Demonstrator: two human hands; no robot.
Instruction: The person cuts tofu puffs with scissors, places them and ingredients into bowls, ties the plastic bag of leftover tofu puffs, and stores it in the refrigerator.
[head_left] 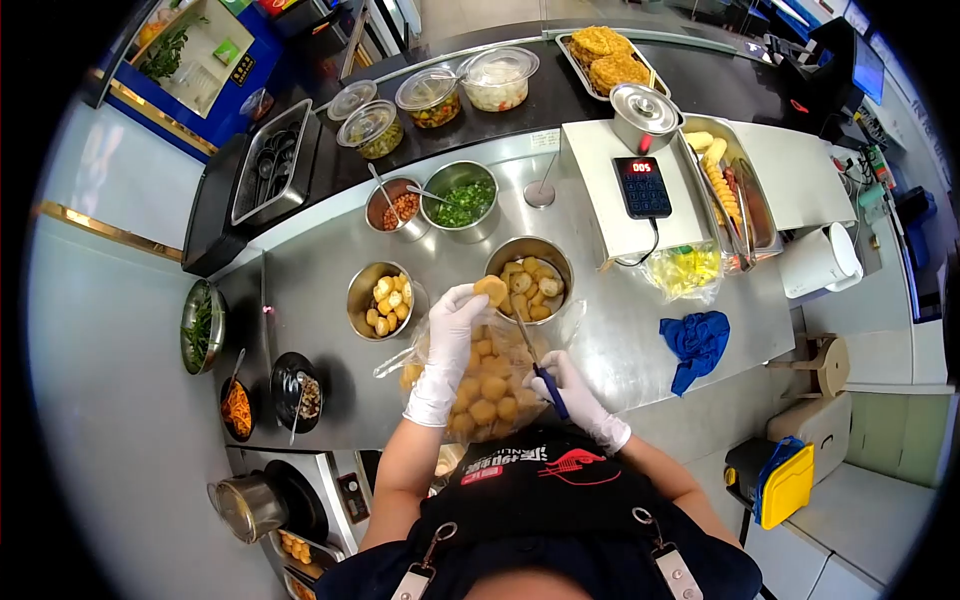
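My gloved left hand (pixel 456 318) pinches a round golden fried puff (pixel 491 290) near the rim of a metal bowl (pixel 567 262). Several similar puffs lie in that bowl. In my gloved right hand (pixel 578 394) is a pair of scissors (pixel 544 374) with dark blue handles, its blades pointing up toward the puff. Whether the blades touch the puff, I cannot tell. Below my hands, a clear plastic bag (pixel 482 388) full of golden puffs lies at the counter's front edge. To the left stands another metal bowl (pixel 354 296) of puffs, some showing white.
Behind are metal pots of chopped greens (pixel 464 204) and diced orange-red food (pixel 401 210). A blue cloth (pixel 694 346) lies at right, near a white box carrying a black keypad device (pixel 642 187). Black bowls (pixel 296 398) stand at left. Lidded tubs (pixel 498 80) line the back shelf.
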